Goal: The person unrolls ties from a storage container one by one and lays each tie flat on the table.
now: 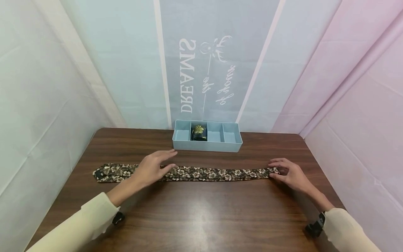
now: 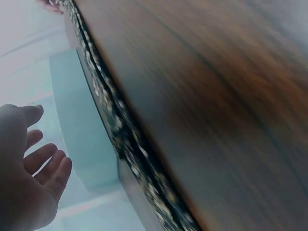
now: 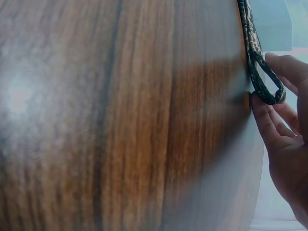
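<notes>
A floral necktie (image 1: 201,174) lies stretched left to right across the wooden table, doubled over, with its pointed end at the left. At the right end its fold makes a small open loop (image 3: 269,82), seen in the right wrist view. My right hand (image 1: 291,175) holds that folded end between thumb and fingers. Over the tie's left half hovers my left hand (image 1: 151,169), thumb and fingers apart and nothing between them. The left wrist view shows the hand (image 2: 38,168) relaxed, beside the tie (image 2: 118,125).
Behind the tie, a light blue divided box (image 1: 207,146) stands near the table's back edge. One compartment holds a dark rolled item (image 1: 199,133) with a yellow flower. Hanging fabric (image 1: 135,63) encloses the back and both sides of the table (image 1: 195,217).
</notes>
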{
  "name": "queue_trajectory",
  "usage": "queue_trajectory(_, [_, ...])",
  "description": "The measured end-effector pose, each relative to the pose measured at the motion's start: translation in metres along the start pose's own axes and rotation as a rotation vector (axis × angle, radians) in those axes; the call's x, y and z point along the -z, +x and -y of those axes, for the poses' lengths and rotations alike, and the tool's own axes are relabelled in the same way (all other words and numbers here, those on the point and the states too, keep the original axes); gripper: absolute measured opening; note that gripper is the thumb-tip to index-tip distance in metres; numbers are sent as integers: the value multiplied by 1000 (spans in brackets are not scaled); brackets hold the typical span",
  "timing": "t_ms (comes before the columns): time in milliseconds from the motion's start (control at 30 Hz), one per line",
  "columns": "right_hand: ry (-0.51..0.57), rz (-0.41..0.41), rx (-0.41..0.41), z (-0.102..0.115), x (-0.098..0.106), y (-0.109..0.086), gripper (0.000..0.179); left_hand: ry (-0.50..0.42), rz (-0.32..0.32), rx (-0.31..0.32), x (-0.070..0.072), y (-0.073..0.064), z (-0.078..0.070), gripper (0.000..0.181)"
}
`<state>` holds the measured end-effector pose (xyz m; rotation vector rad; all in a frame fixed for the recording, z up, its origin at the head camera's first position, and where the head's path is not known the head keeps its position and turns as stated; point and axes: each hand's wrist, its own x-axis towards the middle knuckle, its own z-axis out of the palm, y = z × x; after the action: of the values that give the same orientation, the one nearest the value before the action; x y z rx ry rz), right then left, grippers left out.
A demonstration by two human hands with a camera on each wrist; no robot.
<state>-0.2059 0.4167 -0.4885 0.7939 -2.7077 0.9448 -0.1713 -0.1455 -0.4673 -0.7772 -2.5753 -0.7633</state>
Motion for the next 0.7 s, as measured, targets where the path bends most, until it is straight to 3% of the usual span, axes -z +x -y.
queue_trajectory(300, [14, 8, 5, -2, 1, 0, 42, 17, -25, 106, 24, -23, 29, 59])
queue_trajectory(533, [39, 10, 0, -3, 0, 0, 41, 83, -114, 138, 44, -46, 55, 63])
queue_trajectory(700, [40, 9, -7, -3, 0, -2, 39, 111, -123, 204, 56, -65, 69, 67])
